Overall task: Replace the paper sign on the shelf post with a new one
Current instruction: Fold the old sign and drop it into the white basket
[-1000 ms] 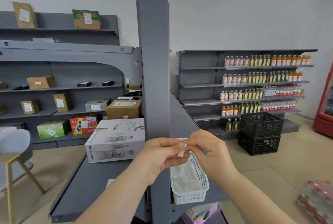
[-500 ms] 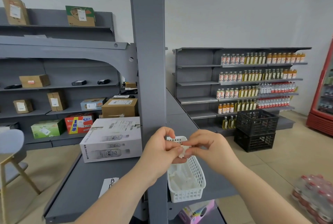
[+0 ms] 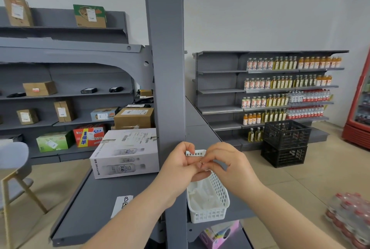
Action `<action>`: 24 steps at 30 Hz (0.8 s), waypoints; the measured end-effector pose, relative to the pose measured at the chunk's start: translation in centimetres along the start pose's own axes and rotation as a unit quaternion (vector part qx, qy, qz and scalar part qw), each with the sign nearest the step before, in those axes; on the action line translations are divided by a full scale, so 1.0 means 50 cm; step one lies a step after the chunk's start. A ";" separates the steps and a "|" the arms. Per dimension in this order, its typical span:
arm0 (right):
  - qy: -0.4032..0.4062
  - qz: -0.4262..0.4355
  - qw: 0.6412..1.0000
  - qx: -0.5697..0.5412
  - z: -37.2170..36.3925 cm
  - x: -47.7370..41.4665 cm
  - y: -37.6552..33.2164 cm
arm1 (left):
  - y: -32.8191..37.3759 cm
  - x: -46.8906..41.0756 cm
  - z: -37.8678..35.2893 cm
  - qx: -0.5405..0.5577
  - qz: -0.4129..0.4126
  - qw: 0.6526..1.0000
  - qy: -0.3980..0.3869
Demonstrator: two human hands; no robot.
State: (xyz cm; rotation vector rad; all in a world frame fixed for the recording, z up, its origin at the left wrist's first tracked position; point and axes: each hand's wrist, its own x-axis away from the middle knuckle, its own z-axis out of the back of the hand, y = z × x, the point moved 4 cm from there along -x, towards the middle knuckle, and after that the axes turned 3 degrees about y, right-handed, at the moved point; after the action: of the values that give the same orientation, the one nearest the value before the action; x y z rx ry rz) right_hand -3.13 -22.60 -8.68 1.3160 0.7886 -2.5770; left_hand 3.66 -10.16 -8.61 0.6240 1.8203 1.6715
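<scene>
The tall grey shelf post stands in the middle, and its face carries no sign. A white paper sign marked with a "B" lies flat on the grey shelf left of the post, partly hidden by my left forearm. My left hand and my right hand meet fingertip to fingertip in front of the post's right edge, above a white plastic basket. Both pinch a small white scrap, which the fingers almost fully hide.
A white bottle carton and a brown box sit on the shelf behind the sign. Black crates stand stacked on the floor to the right, and a shrink-wrapped bottle pack lies at far right. A grey chair stands at left.
My hands stayed together at the post and closed tighter, so the white scrap seen earlier is nearly hidden. The view dropped, bringing the "B" sign on the shelf into sight.
</scene>
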 end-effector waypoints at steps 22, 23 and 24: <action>-0.185 -0.199 0.937 0.222 -0.197 0.077 0.238 | -0.216 0.081 0.460 -0.002 0.015 0.912 0.410; -0.181 -0.198 0.938 0.219 -0.201 0.075 0.242 | -0.232 0.078 0.469 -0.014 0.017 0.912 0.410; -0.175 -0.202 0.941 0.210 -0.203 0.074 0.243 | -0.246 0.075 0.474 -0.022 0.019 0.913 0.407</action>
State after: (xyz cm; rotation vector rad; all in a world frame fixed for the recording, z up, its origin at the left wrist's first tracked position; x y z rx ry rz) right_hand 6.14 -27.33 -21.16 0.7808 0.4975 -3.3204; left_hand 17.94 8.22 -22.24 -0.1103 2.3010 2.1882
